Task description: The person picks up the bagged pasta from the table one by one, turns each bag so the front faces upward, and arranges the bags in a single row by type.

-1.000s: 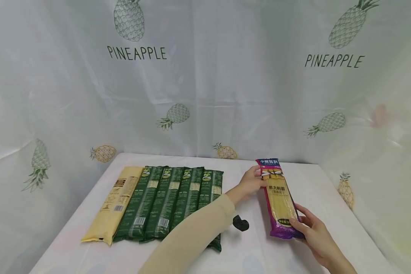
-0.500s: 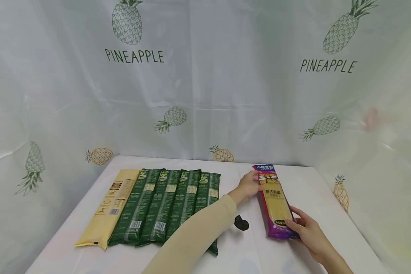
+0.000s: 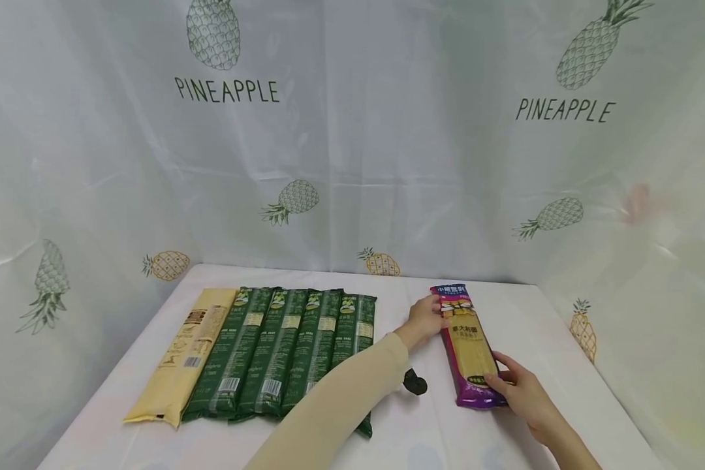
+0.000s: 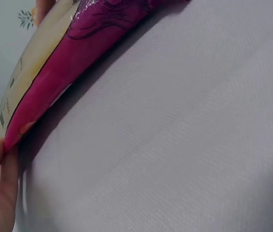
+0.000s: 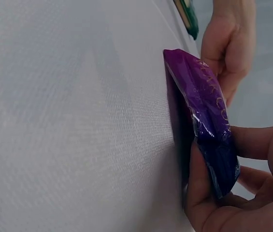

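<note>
A purple and pink pack of spaghetti (image 3: 469,343) lies at the right of the table, yellow strands showing through its front. My left hand (image 3: 425,318) pinches its left edge near the far end; in the left wrist view fingers (image 4: 8,176) sit on both sides of the pink edge. My right hand (image 3: 523,395) grips the near right corner, thumb on top. In the right wrist view its fingers (image 5: 201,179) hold the crimped purple-blue end (image 5: 216,140), with a dark gap between that end and the tablecloth. The pack's underside is hidden.
Several green spaghetti packs (image 3: 229,359) lie side by side left of my left arm, which partly covers the rightmost. A pale yellow pack (image 3: 182,359) lies at their left end. A pineapple-print curtain (image 3: 352,163) rises behind the white table (image 3: 423,424).
The far end of the spaghetti pack has come slightly down and nearer, with my left hand on it. Both hands keep their hold. The head view has shifted a little.
</note>
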Demonstrator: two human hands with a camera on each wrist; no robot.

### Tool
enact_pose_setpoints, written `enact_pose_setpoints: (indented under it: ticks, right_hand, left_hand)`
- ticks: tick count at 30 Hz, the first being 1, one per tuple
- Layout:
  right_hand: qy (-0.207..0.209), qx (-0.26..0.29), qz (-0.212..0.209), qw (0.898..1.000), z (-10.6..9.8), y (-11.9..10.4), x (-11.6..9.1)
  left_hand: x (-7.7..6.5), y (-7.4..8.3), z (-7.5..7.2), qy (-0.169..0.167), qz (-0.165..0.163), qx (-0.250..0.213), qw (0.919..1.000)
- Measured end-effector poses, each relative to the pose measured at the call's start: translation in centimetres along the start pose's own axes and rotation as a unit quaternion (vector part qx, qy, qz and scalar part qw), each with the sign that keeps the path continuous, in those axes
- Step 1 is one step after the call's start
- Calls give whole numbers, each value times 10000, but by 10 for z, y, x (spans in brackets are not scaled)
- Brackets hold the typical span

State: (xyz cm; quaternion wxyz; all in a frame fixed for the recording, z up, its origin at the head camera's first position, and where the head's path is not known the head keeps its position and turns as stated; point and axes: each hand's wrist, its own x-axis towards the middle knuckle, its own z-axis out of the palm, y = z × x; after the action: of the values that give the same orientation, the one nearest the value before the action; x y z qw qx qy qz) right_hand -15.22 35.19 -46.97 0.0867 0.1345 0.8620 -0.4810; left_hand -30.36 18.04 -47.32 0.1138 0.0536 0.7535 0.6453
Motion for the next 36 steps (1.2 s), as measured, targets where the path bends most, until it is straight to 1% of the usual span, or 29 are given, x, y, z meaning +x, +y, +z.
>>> enact_pose_setpoints:
  ticks: [3,7,14,16,19,25,28,32,36]
  right_hand:
    - [-2,-81,-14,10000,0,1,0]
    - [49,-257,-64,9996,0,3,1]
    - [276,-502,-165,9982,2,2,4]
    - [299,-571,-177,9978,2,2,5]
    - [328,-698,-180,9969,1,1,6]
    - [375,-813,-259,9956,0,-3,11]
    - [411,-949,-280,9942,-1,-4,11]
    - [463,-1116,-359,9920,-4,-4,9]
    - [492,-1082,-473,9918,-5,-4,10]
  left_hand:
    - [4,-5,0,-28,-112,49,9999]
    - [7,-10,1,-101,-124,111,9998]
    - [7,-10,1,-46,344,153,9993]
    - [7,-10,2,-63,406,170,9990]
    - [9,-11,2,-82,460,322,9984]
    - [19,-20,1,25,346,554,9979]
    - [24,-22,1,-25,266,634,9976]
    - [26,-22,2,-75,210,664,9975]
    - [24,-21,2,-53,236,682,9974]
